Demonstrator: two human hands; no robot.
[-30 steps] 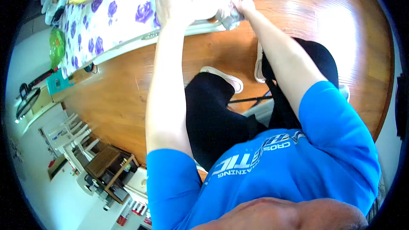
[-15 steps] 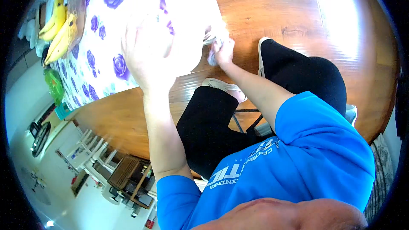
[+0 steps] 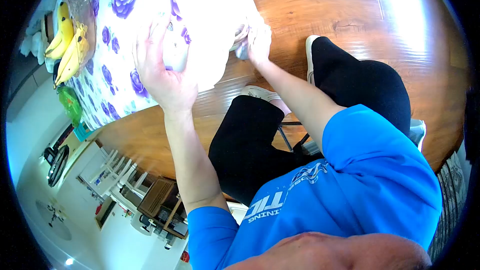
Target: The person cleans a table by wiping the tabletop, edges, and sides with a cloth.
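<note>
Several bananas (image 3: 73, 59) are lying against clear wrapping (image 3: 89, 25) at the far left, with a green bag (image 3: 69, 104) hanging near them at the edge of the purple-flowered surface (image 3: 106, 60). Farther right, the left hand (image 3: 167, 72) is reaching over that surface, its thumb standing apart from its fingers. The right hand (image 3: 258, 42) is meeting a pale crumpled thing (image 3: 242, 51) by the right edge, though glare is hiding whether it's gripping.
</note>
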